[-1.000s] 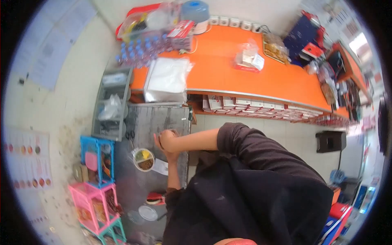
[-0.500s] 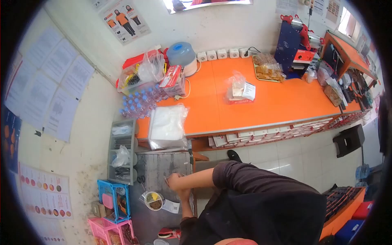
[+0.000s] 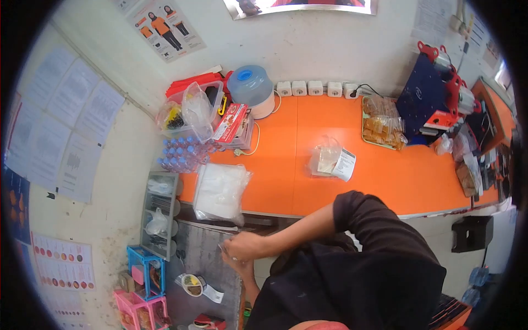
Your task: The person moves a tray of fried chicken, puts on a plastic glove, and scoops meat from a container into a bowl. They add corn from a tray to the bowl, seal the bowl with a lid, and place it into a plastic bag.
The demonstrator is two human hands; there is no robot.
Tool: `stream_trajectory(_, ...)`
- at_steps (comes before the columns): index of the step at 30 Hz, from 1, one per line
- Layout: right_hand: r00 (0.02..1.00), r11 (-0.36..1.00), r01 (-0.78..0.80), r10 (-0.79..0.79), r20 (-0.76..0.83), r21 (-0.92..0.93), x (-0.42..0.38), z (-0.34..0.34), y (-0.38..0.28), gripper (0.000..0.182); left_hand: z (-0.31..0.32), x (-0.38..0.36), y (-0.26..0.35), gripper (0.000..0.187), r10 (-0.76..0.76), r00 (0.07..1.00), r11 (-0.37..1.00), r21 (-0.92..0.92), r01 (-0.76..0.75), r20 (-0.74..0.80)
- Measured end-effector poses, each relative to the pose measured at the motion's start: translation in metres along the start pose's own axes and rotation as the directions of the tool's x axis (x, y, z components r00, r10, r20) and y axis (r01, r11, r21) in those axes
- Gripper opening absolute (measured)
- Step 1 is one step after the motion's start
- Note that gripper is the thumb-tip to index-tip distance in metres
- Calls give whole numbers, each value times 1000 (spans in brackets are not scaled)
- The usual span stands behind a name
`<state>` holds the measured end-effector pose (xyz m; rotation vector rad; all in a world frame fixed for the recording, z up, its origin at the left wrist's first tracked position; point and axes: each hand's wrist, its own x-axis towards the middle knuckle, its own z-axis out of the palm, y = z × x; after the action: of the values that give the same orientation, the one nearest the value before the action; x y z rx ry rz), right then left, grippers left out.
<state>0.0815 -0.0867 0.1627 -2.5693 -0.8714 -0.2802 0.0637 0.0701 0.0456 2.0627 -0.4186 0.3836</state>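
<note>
Over the grey worktop [image 3: 203,245], my right hand [image 3: 246,246] is closed, its fingertips around a small, thin, pale item too small to name. My left hand [image 3: 241,266] is just below, close against it; its fingers look curled and are partly hidden. To the lower left of both hands, a round bowl [image 3: 192,285] of yellow and brown food stands on the worktop. A printed paper slip [image 3: 213,293] lies beside the bowl. Dark scissors [image 3: 180,254] lie near the left edge of the worktop.
An orange counter [image 3: 275,181] bears a stack of clear bags [image 3: 220,191], water bottles [image 3: 181,154], a wrapped package with a receipt [image 3: 330,160] and a tray of packets [image 3: 383,124]. A grey organizer [image 3: 159,214] and blue [image 3: 147,272] and pink baskets [image 3: 140,313] line the left wall.
The view has shifted, so the counter and worktop appear lower. My hands remain together over the worktop, now nearer the stack of bags, and the right elbow is raised over the counter's edge.
</note>
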Motion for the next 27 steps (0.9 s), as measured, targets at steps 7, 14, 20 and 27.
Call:
stream_trajectory(7,989,971,-137,124,78,196,-54,-45,102,9,40,73,80,64,237,962,926,268,-266,136)
stream_trajectory(14,920,911,-391,392,17,129,-124,-48,128,8,70,91,106,59,325,881,855,291,-429,344)
stream_trajectory(20,857,760,-298,480,-189,577,-139,-53,135,10,91,88,98,70,189,891,931,214,-296,412)
stream_trajectory(27,599,290,-734,704,383,614,-151,-93,143,8,89,86,107,71,130,932,960,193,-204,339)
